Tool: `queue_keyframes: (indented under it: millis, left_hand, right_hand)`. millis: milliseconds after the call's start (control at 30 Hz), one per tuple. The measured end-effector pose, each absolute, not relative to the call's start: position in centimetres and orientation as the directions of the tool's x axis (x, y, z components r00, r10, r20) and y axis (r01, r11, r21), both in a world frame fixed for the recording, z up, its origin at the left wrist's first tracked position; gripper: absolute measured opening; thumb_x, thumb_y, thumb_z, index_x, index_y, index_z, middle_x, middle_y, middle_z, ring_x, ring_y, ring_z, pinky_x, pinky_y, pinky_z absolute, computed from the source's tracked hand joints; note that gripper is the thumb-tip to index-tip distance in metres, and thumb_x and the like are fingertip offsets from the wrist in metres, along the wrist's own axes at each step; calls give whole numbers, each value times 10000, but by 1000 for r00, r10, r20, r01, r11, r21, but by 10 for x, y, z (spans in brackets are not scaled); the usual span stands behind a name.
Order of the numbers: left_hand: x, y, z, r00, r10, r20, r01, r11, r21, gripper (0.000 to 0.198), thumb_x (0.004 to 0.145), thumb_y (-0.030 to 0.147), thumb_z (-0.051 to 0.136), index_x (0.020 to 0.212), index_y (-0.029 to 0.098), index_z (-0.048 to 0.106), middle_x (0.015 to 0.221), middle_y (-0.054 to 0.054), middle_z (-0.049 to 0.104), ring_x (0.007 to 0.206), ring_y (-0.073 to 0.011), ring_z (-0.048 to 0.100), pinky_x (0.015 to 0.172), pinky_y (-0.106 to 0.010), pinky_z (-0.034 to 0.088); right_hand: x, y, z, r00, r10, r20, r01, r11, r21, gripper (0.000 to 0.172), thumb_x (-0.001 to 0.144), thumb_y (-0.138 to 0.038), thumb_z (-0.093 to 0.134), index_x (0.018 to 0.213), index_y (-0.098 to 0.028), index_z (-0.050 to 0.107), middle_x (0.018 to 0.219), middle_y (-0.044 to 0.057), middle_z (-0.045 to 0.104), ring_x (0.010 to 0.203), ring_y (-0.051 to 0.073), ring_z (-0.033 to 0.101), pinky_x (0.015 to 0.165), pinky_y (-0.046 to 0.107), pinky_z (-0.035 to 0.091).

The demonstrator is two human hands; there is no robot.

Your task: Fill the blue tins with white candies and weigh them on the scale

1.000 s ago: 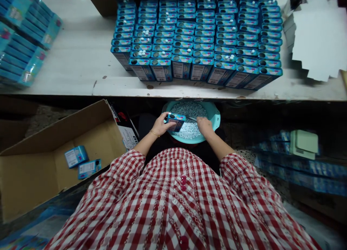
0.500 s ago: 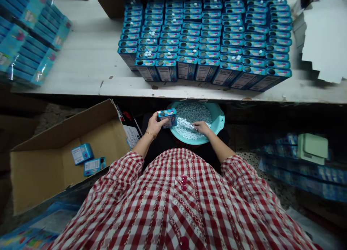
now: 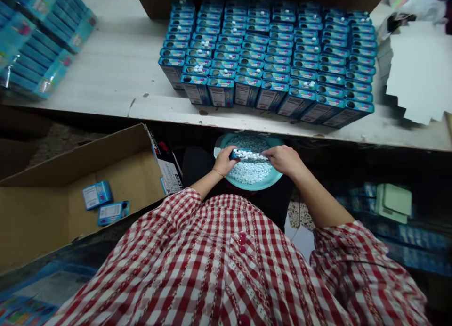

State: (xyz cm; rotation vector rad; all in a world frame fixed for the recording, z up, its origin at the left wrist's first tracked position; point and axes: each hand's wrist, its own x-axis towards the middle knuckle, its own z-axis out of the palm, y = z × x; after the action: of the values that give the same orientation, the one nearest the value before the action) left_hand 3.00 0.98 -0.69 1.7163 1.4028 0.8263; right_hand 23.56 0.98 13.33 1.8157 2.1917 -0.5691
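Over the turquoise basin (image 3: 236, 185), my left hand (image 3: 224, 161) is closed around a small blue box (image 3: 234, 153), tilted with its top toward the right. My right hand (image 3: 285, 160) is closed on the right end of what looks like a scoop (image 3: 265, 155), mostly hidden under white pellets. A heaped row of these pellets (image 3: 249, 155) reaches from my right fingers to the box's top. Many more loose white pellets (image 3: 251, 172) fill the basin below, which rests at my lap.
Rows of blue boxes (image 3: 270, 88) stand on the white table (image 3: 116, 67), some with pellets on top. At left, an open cardboard carton (image 3: 137, 168) holds two blue boxes (image 3: 97, 195). Wrapped blue packs (image 3: 38, 43), white card sheets (image 3: 416, 71) and a pale green device (image 3: 393, 202) lie around.
My right hand has risen out of the basin's pellets with a heaped load, up to the box. My left hand has moved right over the basin and tilted the box.
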Motion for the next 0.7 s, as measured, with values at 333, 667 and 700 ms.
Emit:
queue_keyframes:
  millis: [333,667,700]
  left_hand:
    - [35,12,-11,229,973,14,569,-145,810,363,643,143,671,994,176,583,1024,-66,639,961,-232,566,875,-360,427]
    - [9,15,-14,55,998,1,380,-22,925,377,619,248,708,968,201,576,881,0,617,812,-163,574,761,-282,453]
    - [6,14,-13,34,999,0,366,-12,930,381,615,256,709,967,200,574,877,3,613,807,-159,574,758,-279,453]
  right_hand:
    - [179,8,166,-310,856,-413,920,379,95,329,844,-116,359,905,-114,683,907,168,675,847,242,644,674,280,428]
    - [255,10,68,-9,857,-515,998,40,51,417,856,-122,361,1172,-251,601,1129,98,637,985,210,607,791,287,449]
    - [253,7,47,-2,825,-566,999,24,32,419,853,-96,346,1157,-202,614,1127,125,634,992,219,605,801,293,448]
